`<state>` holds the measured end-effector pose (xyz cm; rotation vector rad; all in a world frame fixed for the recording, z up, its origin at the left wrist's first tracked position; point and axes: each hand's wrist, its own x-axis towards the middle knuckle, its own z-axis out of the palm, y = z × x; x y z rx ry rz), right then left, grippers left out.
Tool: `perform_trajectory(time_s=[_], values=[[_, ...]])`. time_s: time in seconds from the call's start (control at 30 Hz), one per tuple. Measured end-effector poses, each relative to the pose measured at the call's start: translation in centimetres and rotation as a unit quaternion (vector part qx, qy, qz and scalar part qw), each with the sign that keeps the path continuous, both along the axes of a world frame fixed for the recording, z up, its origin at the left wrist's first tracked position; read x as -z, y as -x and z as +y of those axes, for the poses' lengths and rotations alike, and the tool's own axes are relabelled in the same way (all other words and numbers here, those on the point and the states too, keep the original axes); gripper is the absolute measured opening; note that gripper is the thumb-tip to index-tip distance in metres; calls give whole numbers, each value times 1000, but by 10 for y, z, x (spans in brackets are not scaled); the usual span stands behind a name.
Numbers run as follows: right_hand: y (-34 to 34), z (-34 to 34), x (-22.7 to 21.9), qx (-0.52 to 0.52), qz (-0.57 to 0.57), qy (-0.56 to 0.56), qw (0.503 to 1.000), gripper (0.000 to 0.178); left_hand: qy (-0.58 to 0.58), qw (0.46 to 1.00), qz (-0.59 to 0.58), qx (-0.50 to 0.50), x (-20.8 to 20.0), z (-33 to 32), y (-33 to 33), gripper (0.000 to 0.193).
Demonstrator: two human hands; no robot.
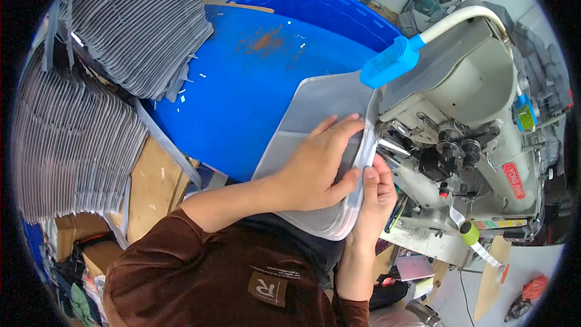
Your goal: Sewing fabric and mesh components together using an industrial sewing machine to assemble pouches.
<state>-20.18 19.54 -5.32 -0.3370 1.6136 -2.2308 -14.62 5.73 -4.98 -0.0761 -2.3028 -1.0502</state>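
Note:
A grey fabric panel [321, 100] with rounded corners, a dark mesh part and pale layered edging lies in front of me, its right edge against the working end of an industrial sewing machine [439, 133]. My left hand [321, 160] rests on the panel's face, fingers stretched and apart, the thumb near the edging. At that right edge my right hand [376, 197] pinches the edging between thumb and fingers, just below the machine's metal parts. The underside of the panel and the needle are hidden.
Tall stacks of grey fabric panels [130, 30] stand at the left beside a blue tabletop [242, 91] with brown dust and scraps. Behind it is a blue bin [315, 6]. A blue-headed lamp [393, 63] overhangs the panel. White tape [484, 253] hangs at the right.

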Motion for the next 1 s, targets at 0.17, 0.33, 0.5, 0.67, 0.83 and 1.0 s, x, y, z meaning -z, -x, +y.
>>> perform_trajectory(time_s=[0.17, 0.33, 0.5, 0.67, 0.83, 1.0], values=[[8, -1, 6, 1, -3, 28, 1000, 25, -25, 1000, 16, -10, 7, 4, 9, 67], [10, 0, 1, 15, -22, 11, 1000, 27, -32, 999, 14, -20, 7, -1, 22, 65], [3, 22, 22, 1, 38, -98, 995, 20, -54, 997, 16, -43, 10, -7, 33, 60], [4, 40, 89, -24, 194, -283, 939, 16, -71, 997, 20, -35, 15, -11, 41, 59], [-4, 30, 92, -39, 303, -361, 881, 25, -4, 999, 14, -42, 19, -5, 30, 59], [-9, 29, 89, -58, 250, -341, 904, 23, -9, 1000, 8, -27, 29, 24, -6, 81]])
